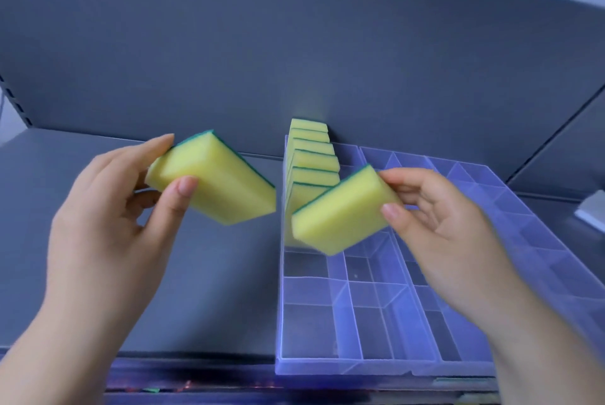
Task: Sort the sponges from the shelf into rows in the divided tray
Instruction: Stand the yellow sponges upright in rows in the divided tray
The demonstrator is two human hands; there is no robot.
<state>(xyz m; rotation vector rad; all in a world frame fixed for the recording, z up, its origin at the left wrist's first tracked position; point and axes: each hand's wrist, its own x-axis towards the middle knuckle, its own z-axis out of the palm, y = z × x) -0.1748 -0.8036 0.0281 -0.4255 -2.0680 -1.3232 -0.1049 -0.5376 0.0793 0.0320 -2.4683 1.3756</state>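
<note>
Left hand: the left hand (108, 224) is pinching one short end of the left sponge (222, 182), with the thumb on the near yellow face and the fingers behind. It is holding the sponge in the air over the bare shelf (163, 273), to the left of the tray and apart from it, probably waiting its turn.

Right hand: the right hand (442, 224) is pinching the right sponge (343, 211) at its right end, thumb in front and fingers at the back. That is leaving most of the sponge free to go down between the dividers.

Right sponge: it is hanging tilted above the left column of the divided tray (343, 368), just in front of the row, with its green scouring layer turned away and upward. It is not yet resting in a compartment.

Row of sponges: the row of sponges (311, 162) is standing on edge in the far part of the left column. About six are packed face to face, which is keeping them upright and saving room.

Tray: it is sitting on the shelf with its far end toward the back panel (294, 44). The near compartments and the right-hand columns are showing no sponges.

Step in hand: the right sponge appears to be next for the row, so it will need turning upright with its green side facing the way the others do.

Risk: soft foam may be catching on a divider rim and knocking over its neighbour.
</note>
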